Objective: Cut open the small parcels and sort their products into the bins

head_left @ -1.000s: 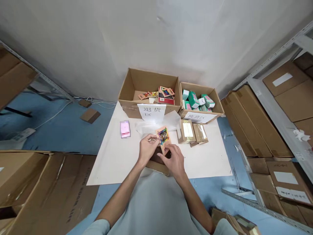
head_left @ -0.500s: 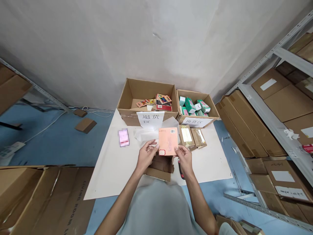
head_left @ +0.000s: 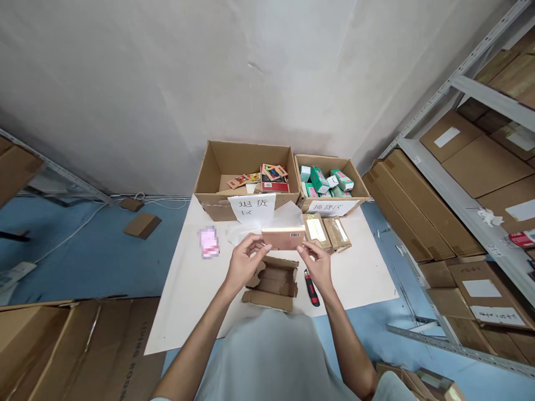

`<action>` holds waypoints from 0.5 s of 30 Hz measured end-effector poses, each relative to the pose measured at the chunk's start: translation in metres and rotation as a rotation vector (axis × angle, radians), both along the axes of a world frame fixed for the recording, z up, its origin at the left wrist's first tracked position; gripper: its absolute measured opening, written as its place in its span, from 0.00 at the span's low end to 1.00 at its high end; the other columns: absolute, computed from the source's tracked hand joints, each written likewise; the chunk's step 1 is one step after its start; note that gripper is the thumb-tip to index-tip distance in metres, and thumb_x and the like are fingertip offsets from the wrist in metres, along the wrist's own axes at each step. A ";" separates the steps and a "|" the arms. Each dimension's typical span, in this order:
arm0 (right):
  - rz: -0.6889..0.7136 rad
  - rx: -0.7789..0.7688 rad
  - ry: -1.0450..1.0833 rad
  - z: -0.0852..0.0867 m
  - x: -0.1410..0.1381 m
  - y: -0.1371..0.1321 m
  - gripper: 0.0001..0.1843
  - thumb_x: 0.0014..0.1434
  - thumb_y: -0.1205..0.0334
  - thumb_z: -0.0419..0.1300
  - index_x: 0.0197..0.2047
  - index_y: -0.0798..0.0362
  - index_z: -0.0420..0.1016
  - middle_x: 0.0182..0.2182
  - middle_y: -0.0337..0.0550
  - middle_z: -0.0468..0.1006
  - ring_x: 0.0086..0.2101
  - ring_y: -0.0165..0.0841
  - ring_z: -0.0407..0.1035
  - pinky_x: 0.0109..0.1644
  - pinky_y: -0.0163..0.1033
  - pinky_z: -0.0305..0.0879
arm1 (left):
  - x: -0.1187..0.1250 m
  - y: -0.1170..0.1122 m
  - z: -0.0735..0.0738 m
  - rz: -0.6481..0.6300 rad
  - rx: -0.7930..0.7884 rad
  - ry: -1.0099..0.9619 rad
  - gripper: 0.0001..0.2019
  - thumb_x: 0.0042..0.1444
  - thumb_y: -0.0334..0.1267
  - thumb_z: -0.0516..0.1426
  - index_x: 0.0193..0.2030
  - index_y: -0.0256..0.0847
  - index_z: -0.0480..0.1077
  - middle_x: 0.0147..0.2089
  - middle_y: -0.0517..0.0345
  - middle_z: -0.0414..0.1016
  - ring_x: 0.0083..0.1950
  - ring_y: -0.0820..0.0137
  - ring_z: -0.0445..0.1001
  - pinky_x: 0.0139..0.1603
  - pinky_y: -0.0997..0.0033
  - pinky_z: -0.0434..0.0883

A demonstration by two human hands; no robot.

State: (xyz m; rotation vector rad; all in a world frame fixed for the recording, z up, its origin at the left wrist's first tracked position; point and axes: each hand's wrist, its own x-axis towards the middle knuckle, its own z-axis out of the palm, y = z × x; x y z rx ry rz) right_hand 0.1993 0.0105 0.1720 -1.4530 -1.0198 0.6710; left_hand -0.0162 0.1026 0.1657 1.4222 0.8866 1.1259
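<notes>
Between both hands a salmon-coloured book is held above the table, tilted so that its page edge and a foreshortened cover with a barcode show. My left hand grips its left end, thumb in front. At the right end, my right hand pinches it with thumb and fingers. Below the book lies an opened small cardboard box, its flaps spread and nothing visible inside. A red and black utility knife rests on the table beside my right hand.
Behind stand a large carton with books and small packs, and a smaller carton of green boxes, both with paper signs. Two taped parcels lie on the white table. Shelving flanks the right side.
The book has tipped from facing me with its full cover to a nearly edge-on angle. Both hands still hold it, and the small box below is more exposed.
</notes>
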 end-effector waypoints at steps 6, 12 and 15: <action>0.060 0.010 0.072 0.011 0.004 0.003 0.23 0.73 0.41 0.66 0.58 0.46 0.93 0.55 0.49 0.91 0.53 0.45 0.85 0.56 0.48 0.83 | -0.006 0.006 0.011 0.007 0.310 0.013 0.05 0.70 0.41 0.68 0.43 0.46 0.86 0.50 0.49 0.86 0.53 0.62 0.86 0.55 0.62 0.84; 0.058 -0.071 0.188 0.008 0.003 0.004 0.28 0.65 0.37 0.74 0.58 0.47 0.92 0.57 0.49 0.91 0.55 0.49 0.86 0.61 0.52 0.85 | -0.003 -0.005 0.006 0.065 0.271 0.046 0.05 0.69 0.41 0.67 0.43 0.45 0.86 0.55 0.50 0.85 0.56 0.62 0.86 0.57 0.61 0.84; 0.042 -0.074 0.239 0.003 0.005 0.008 0.28 0.62 0.36 0.76 0.57 0.47 0.92 0.57 0.50 0.91 0.56 0.49 0.86 0.64 0.54 0.83 | 0.003 -0.012 0.002 0.129 0.030 -0.031 0.17 0.67 0.51 0.69 0.54 0.43 0.82 0.57 0.49 0.84 0.45 0.66 0.86 0.47 0.65 0.85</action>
